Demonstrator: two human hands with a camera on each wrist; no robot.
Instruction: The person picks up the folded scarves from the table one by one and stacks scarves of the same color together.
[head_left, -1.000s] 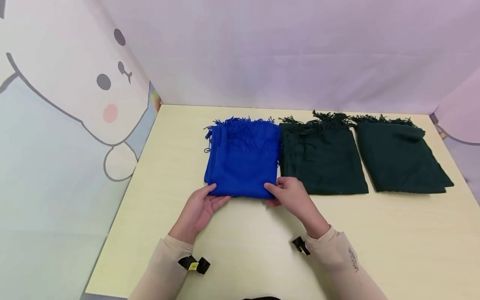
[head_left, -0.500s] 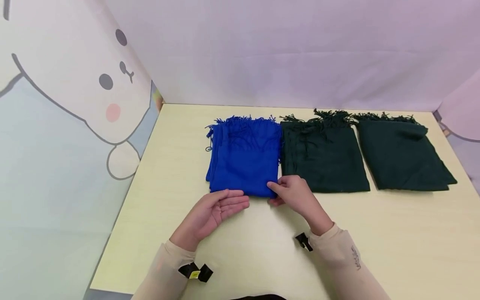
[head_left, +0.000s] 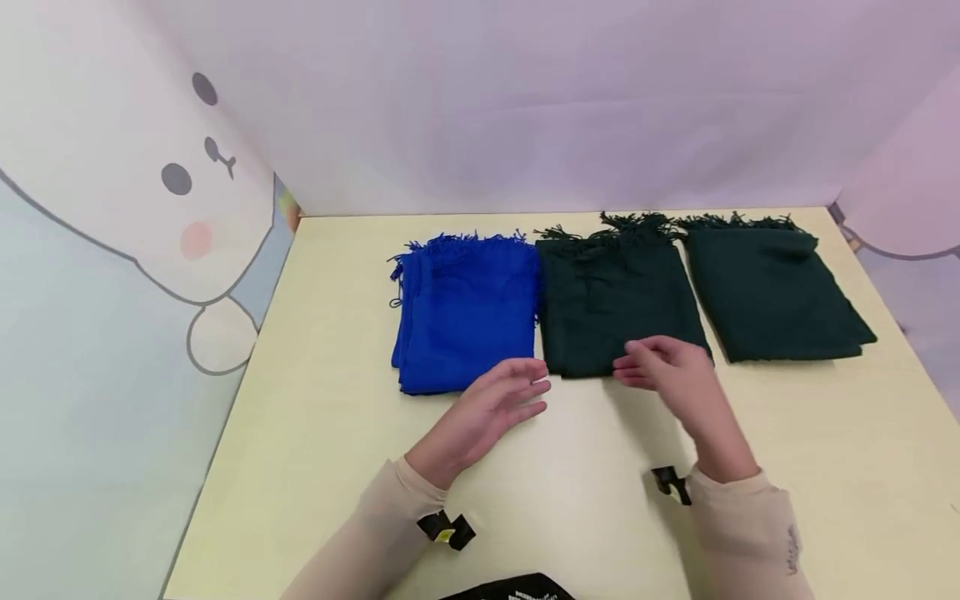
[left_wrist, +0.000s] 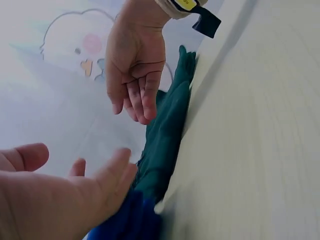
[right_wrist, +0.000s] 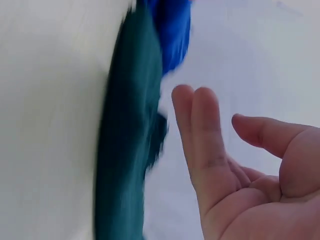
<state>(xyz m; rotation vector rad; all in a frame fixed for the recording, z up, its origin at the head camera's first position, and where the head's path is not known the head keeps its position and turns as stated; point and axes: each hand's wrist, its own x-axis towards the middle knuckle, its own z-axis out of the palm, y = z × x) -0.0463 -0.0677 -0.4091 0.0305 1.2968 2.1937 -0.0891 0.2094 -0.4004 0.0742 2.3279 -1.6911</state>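
A folded blue scarf (head_left: pixel 468 317) with a fringe along its far edge lies at the left of a row on the table. Beside it is a folded dark green scarf (head_left: pixel 611 304), and a second dark green scarf (head_left: pixel 772 292) lies at the right end. My left hand (head_left: pixel 491 412) is in front of the blue scarf's near right corner, fingers extended and holding nothing. Over the near edge of the middle green scarf hovers my right hand (head_left: pixel 671 375), empty; in the right wrist view its fingers (right_wrist: pixel 205 125) are straight and the thumb stands apart.
The pale table (head_left: pixel 315 467) meets a white curtain (head_left: pixel 525 108) at the back. A cartoon-printed curtain (head_left: pixel 90 375) hangs at the left. Black straps (head_left: pixel 446 529) sit at both wrists. A black item with white lettering (head_left: pixel 517 587) shows at the bottom edge.
My right hand has let go of the blue scarf's corner and moved right over the middle green scarf. The left hand, which gripped the blue scarf's near edge, has released it and shifted right.
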